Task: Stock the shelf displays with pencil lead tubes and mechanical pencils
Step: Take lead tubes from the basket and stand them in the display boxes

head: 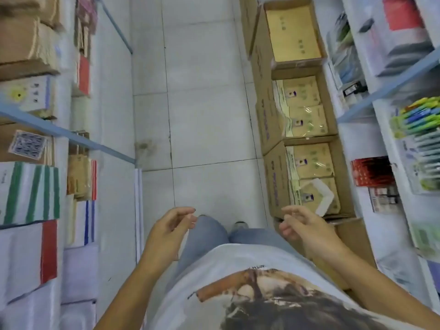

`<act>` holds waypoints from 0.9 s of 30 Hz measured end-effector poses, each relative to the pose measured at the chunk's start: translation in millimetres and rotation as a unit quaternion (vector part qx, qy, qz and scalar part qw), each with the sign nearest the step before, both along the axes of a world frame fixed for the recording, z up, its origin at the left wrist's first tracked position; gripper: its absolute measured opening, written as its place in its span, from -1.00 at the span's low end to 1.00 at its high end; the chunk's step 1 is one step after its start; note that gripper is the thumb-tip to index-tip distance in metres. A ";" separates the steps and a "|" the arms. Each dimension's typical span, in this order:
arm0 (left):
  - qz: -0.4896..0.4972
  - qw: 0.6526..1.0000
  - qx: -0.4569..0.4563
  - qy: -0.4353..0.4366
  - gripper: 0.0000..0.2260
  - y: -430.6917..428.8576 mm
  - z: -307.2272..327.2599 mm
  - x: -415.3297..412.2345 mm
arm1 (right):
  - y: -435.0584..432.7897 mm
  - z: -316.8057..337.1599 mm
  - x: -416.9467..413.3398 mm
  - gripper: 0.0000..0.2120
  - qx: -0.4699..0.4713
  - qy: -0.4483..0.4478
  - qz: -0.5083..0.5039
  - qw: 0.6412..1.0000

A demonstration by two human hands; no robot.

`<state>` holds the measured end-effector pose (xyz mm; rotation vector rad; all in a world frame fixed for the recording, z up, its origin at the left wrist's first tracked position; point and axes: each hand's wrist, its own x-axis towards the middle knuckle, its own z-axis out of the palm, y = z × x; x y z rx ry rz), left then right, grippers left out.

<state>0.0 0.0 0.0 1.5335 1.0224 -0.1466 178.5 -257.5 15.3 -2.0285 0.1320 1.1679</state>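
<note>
Our left hand (170, 231) and right hand (303, 231) hang in front of our waist, fingers loosely curled and apart, holding nothing. Below them we see the pale tiled aisle floor (202, 115), running between two tall white shelving units with blue edges. Along the floor's right edge stands a row of open brown cardboard cartons (307, 129) filled with tan paper packs; our right hand is above the nearest carton's near corner. On the right shelving unit (385, 129), at its outer edge, sits a display of green, blue and yellow pens or mechanical pencils (421, 115), already partly filled. We cannot make out any pencil lead tubes; blur hides small items. We judge stocking has barely started or is between loads: nothing is in hand, and stock must be picked up first.
</note>
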 end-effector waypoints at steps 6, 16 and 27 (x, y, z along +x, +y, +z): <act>0.049 0.998 0.013 0.027 -0.88 63.5 -7.8 34.2 | 87.3 -7.7 78.1 -0.84 0.008 -0.008 0.039 0.999; 0.039 0.999 0.000 0.030 -0.88 252.5 -28.4 194.2 | 269.4 -20.7 230.0 -0.84 0.021 0.002 -0.002 1.000; -0.029 1.000 -0.003 -0.009 -0.88 414.7 -35.9 480.3 | 390.5 -34.7 446.0 -0.85 -0.016 0.010 -0.075 0.997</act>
